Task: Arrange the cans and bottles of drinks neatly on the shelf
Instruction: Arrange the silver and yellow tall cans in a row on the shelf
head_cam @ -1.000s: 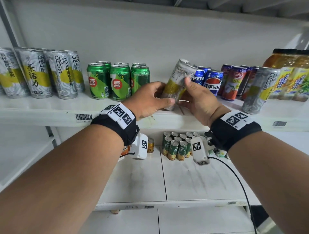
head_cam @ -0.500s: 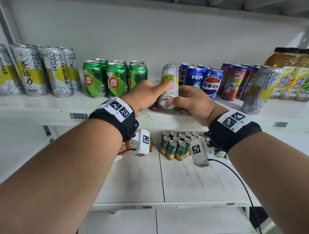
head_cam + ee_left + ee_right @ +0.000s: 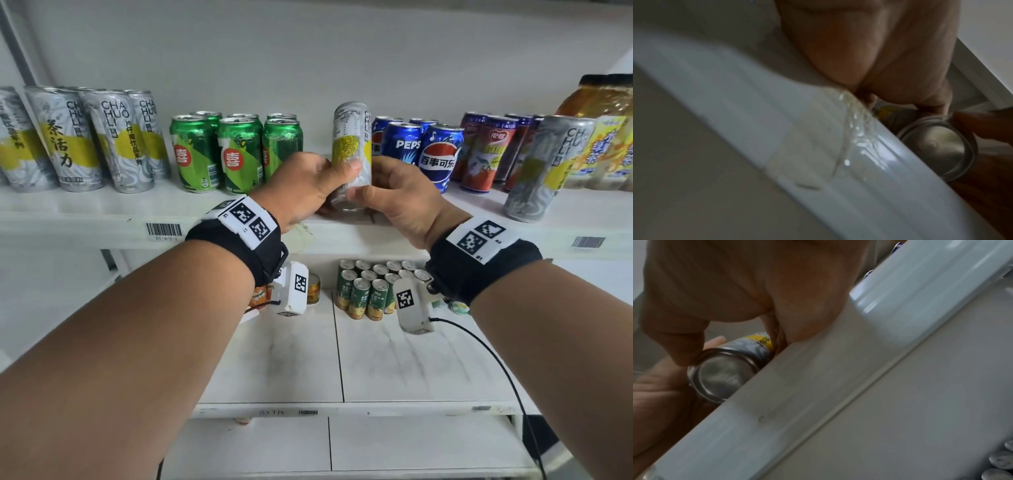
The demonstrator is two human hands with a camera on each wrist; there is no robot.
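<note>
**Silver can held over the shelf lip, between green and blue groups**

Both hands grasp one tall slim silver-and-yellow can point(image 3: 352, 150). My left hand point(image 3: 305, 186) wraps it from the left with the thumb across the front; my right hand point(image 3: 397, 198) pinches it low on the right, thumb near the base. The can is upright, or nearly so. Both wrist views show its concave bottom exposed just off the front edge of the white upper shelf point(image 3: 102, 219), so I judge it not yet seated.

Risks, as I see them:
- Base could catch the shelf lip on the way down and tip the can forward off the edge.
- Little room either side: a sideways nudge could knock the green cans point(image 3: 236, 154) on the left or the blue Pepsi cans point(image 3: 421, 150) on the right.
- Matching silver cans point(image 3: 99, 140) stand far left; setting it here would leave it among the wrong group. Another silver can point(image 3: 544, 171) far right leans, also unsorted.

Legible text: "CHA HUO LI" and "茶活力" on the silver cans; "喜" in a red disc on the green; "PEPSI" and "百事可乐" on the blue. Shelf edge tag point(image 3: 163, 230) reads roughly "D1-4-2-1".
</note>
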